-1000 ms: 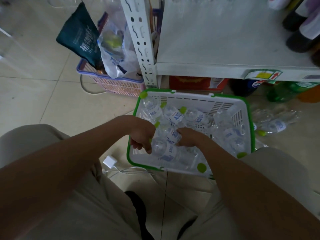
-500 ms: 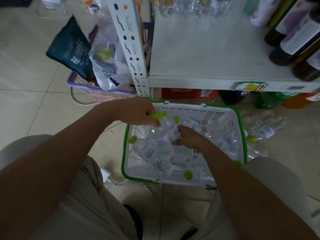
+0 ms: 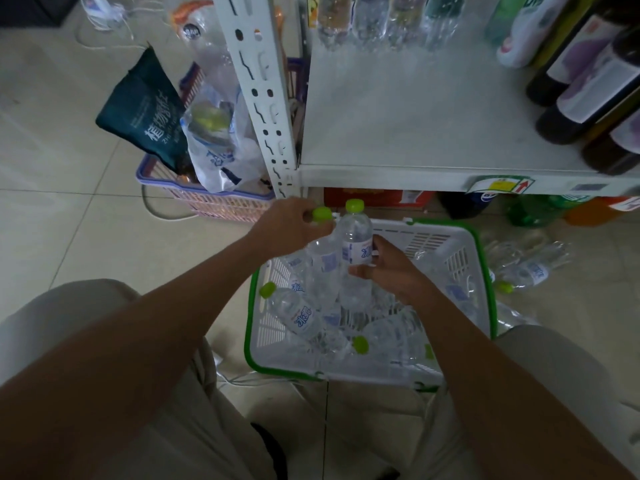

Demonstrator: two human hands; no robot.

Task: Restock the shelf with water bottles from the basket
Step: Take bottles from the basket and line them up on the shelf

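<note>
The left grip (image 3: pixel 291 226) is curled round the neck of the first water bottle (image 3: pixel 323 271), with the fingers closed just under its green cap, and the bottle hangs upright. The right grip (image 3: pixel 393 270) is wrapped round the labelled middle of the second water bottle (image 3: pixel 356 237), which is also upright with its green cap a little higher. The two bottles are side by side; whether they touch I cannot tell. Both are held over the far left part of the white basket (image 3: pixel 486 271), which has a green rim and sits on the tiled floor (image 3: pixel 69 220) just near of the shelf (image 3: pixel 415 116). The remaining bottles (image 3: pixel 299 315) lie on their sides inside the basket. A row of clear bottles (image 3: pixel 374 19) stands at the far edge of the shelf, and dark bottles (image 3: pixel 588 81) stand at its right. Left of the shelf's post is a pink basket (image 3: pixel 207 199) holding a dark green bag (image 3: pixel 149 112) and a clear plastic bag (image 3: pixel 221 147). Loose bottles (image 3: pixel 530 271) lie on the floor right of the white basket.
</note>
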